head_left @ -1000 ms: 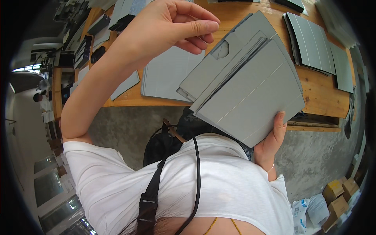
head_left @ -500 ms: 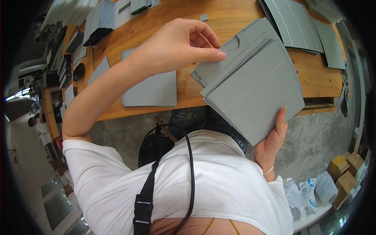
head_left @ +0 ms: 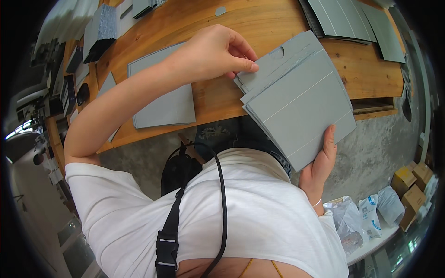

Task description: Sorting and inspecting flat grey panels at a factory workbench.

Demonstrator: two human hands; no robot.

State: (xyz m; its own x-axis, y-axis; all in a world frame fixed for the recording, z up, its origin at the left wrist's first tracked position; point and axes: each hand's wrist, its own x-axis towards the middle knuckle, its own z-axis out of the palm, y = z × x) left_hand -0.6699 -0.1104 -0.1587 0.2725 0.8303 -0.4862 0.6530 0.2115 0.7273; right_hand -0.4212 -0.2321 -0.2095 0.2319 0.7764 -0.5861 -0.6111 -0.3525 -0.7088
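A stack of grey cardboard sheets with pale crease lines is held slanted over the near edge of the wooden table. My right hand grips its lower right edge, thumb on top and fingers hidden beneath. At the stack's far left corner, my left hand pinches the edge, thumb above and fingertips partly hidden below. The sheets there are slightly fanned, and one shows a rounded notch. Under my left forearm, another pile of grey sheets lies on the table.
Creased grey sheets lie at the table's far right. A stack of cards stands at the far left, and a small grey scrap lies at the back. Cardboard boxes and plastic bags sit at the lower right.
My left hand has closed on the stack's left corner. The fanned sheets sit closer together, and the stack is slightly less turned. The whole view has shifted a little.
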